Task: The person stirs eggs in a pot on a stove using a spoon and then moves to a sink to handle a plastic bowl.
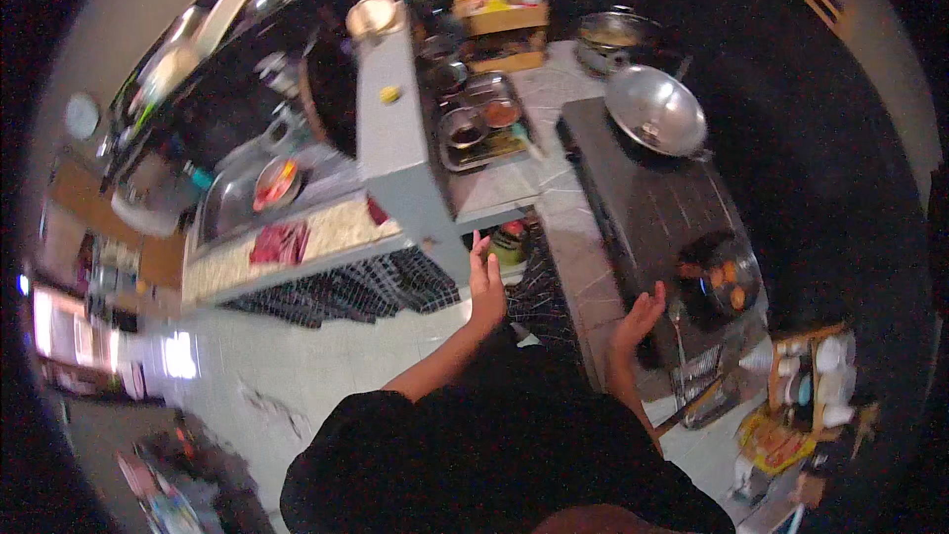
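My left hand (pixel 485 285) is raised with its fingers apart and holds nothing; it is in front of the grey wall end beside an open space under the counter. My right hand (pixel 639 315), also empty, hovers by the near side of the dark stovetop (pixel 660 208). Right of it, several browned pieces of food (pixel 723 278) lie in a dark pan (pixel 693 297) on the stove. A shiny metal wok (pixel 656 110) rests at the stove's far end. Beyond my left hand, a metal tray (pixel 485 163) holds bowls, one with reddish contents (pixel 500 115).
At left is a metal sink (pixel 222 200) with a bowl (pixel 285 189) in it, and a dark red cloth (pixel 280 243) on the counter edge. A wooden box (pixel 511 18) and a lidded pot (pixel 612 37) stand at the back. A wire rack (pixel 700 393) lies at lower right.
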Available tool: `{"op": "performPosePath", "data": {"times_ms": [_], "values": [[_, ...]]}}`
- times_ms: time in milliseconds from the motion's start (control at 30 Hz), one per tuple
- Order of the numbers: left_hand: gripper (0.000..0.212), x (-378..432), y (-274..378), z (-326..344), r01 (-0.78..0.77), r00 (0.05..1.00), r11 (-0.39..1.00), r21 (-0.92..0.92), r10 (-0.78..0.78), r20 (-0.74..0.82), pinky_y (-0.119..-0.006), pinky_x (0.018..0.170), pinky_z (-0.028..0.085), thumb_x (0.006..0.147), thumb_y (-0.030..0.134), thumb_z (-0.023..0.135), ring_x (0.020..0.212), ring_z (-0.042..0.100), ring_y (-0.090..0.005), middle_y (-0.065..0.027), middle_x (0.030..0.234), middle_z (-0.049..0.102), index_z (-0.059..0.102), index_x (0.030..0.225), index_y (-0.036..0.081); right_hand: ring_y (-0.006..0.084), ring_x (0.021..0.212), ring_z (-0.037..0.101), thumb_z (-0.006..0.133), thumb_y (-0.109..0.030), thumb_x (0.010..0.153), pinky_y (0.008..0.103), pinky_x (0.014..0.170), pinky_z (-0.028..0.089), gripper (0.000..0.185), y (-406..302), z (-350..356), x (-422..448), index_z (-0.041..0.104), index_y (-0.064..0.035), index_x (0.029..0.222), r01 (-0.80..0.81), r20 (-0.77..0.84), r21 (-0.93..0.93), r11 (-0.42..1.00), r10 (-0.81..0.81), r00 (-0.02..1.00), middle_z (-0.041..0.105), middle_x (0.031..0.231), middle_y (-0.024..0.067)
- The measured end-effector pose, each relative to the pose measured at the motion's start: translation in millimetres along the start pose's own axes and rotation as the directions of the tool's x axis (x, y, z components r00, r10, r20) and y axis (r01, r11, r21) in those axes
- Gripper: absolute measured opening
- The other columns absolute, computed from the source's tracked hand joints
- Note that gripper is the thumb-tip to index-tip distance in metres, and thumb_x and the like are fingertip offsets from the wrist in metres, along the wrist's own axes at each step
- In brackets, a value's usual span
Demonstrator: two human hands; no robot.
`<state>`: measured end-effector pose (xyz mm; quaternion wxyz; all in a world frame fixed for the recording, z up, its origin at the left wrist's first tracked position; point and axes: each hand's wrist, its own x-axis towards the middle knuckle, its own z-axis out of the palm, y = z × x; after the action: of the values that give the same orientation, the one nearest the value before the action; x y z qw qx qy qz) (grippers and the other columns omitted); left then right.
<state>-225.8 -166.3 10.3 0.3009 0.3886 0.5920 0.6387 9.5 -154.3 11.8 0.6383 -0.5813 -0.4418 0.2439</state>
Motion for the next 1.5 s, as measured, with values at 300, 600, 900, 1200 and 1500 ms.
{"op": "performPosePath", "data": {"times_ms": [300,600,900,1200,1500], "values": [[0.032,-29,4,-107,-0.023,0.960,0.999,-0.042,0.010,-0.279,-0.029,0.076,0.048,0.098,0.021,0.034,0.093,0.058,-0.0167,-0.0138,0.146,0.024,0.037,0.124,0.002,0.0228,0.118,0.039,0.046,-0.009,0.092,0.0339,0.101,0.031,0.033,-13,78,-63,0.041,0.0001,0.124,-0.005,0.453,0.094,0.996,-0.038,0.891,0.040,0.127,0.0127],[0.030,-49,-4,-228,0.028,0.931,0.987,-0.159,-0.084,-0.355,-0.025,0.068,0.047,0.098,0.021,0.036,0.083,0.059,-0.0131,-0.0129,0.135,0.039,0.041,0.121,0.002,0.0170,0.092,0.054,0.051,-0.006,0.090,0.0281,0.081,0.045,0.018,-5,162,-150,0.055,0.0007,0.106,0.003,0.616,0.279,0.960,-0.181,0.767,0.050,0.110,0.0089],[0.031,-58,-18,-383,0.163,0.922,0.985,-0.058,-0.173,-0.347,-0.027,0.069,0.048,0.098,0.027,0.038,0.077,0.060,-0.0148,-0.0097,0.100,0.061,0.052,0.109,0.001,0.0087,0.072,0.056,0.049,-0.006,0.091,0.0231,0.065,0.044,0.014,-43,250,-287,0.058,0.0004,0.101,-0.129,0.809,0.212,0.969,-0.100,0.579,0.061,0.088,0.0042],[0.034,-46,-38,-483,0.226,0.898,0.969,-0.103,-0.248,-0.362,-0.028,0.070,0.048,0.096,0.032,0.042,0.078,0.060,-0.0153,-0.0088,0.093,0.063,0.054,0.101,0.001,0.0091,0.071,0.057,0.049,-0.009,0.092,0.0232,0.064,0.046,0.017,-66,348,-352,0.060,0.0005,0.101,-0.236,0.943,0.127,0.963,-0.044,0.328,0.064,0.085,0.0058],[0.021,15,-46,-525,0.157,0.852,0.969,-0.192,-0.232,-0.469,-0.022,0.065,0.047,0.096,0.022,0.046,0.074,0.058,-0.0089,-0.0054,0.090,0.065,0.055,0.102,0.004,0.0105,0.073,0.057,0.060,-0.016,0.087,0.0240,0.068,0.045,0.018,-68,483,-324,0.064,0.0002,0.095,0.050,0.964,0.126,0.991,-0.134,0.230,0.065,0.081,0.0050]]}}
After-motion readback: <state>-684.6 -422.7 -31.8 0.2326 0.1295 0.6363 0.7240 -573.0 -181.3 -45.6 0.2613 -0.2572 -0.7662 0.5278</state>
